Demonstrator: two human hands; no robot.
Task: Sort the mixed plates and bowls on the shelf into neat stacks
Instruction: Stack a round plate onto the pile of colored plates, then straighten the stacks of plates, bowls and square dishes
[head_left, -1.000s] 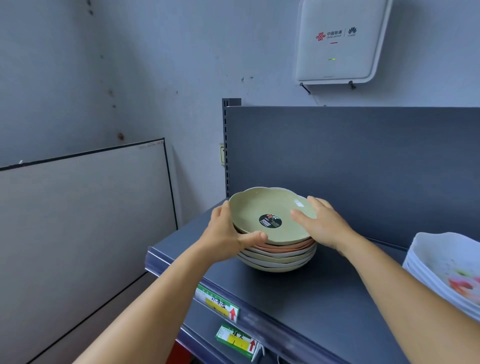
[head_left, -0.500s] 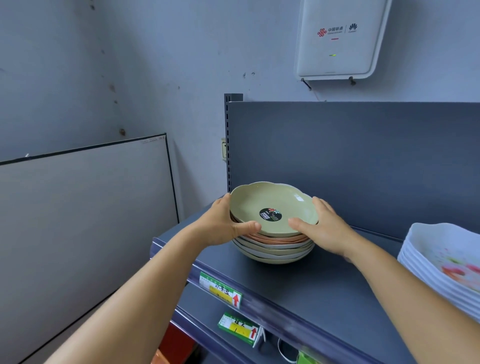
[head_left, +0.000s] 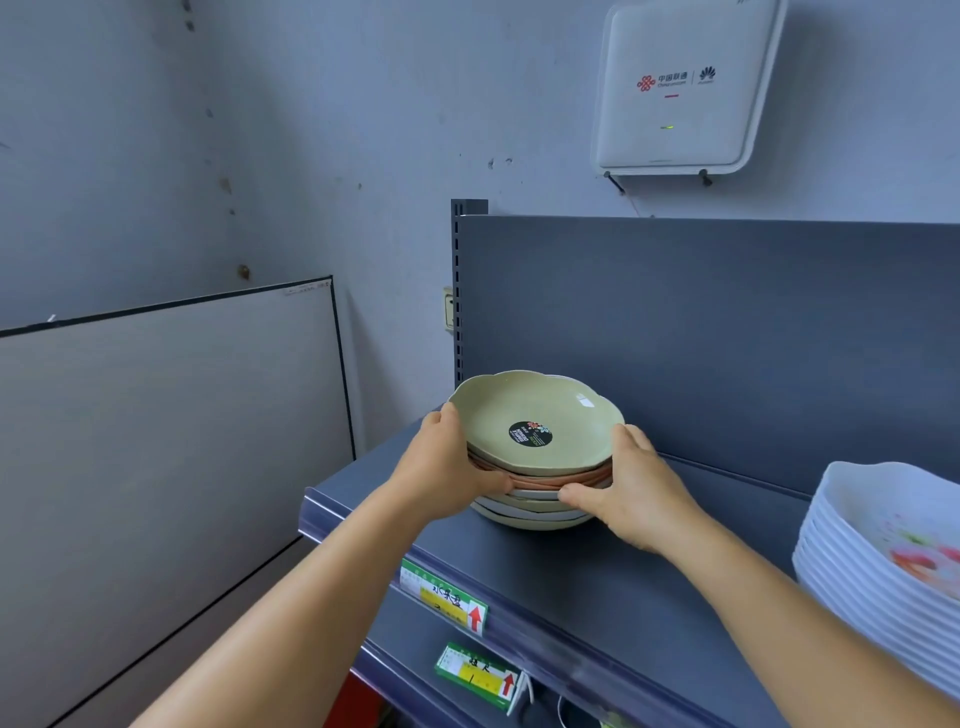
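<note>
Both hands grip the stack of scalloped bowls (head_left: 535, 483) from opposite sides: I see the left hand (head_left: 447, 467) curled round the left rim, thumb up against the top green bowl (head_left: 535, 421), and the right hand (head_left: 631, 488) curled round the right rim, its fingertips (head_left: 571, 493) pressing the pink and white layers below. The green bowl sits uppermost and carries a round dark sticker (head_left: 530, 434) at its centre. The stack stands on the dark shelf (head_left: 597, 582) near its left end, close to the back panel (head_left: 727, 332). I cannot tell whether the upper bowls are lifted off the lower ones. At the shelf's right end, well apart from the gripped stack, stands a stack of white dishes (head_left: 883, 566) with a coloured print. Two green and yellow price tags (head_left: 444, 597) hang on the front edges of this shelf and the one below. A white wall box (head_left: 680, 88) is mounted above.
</note>
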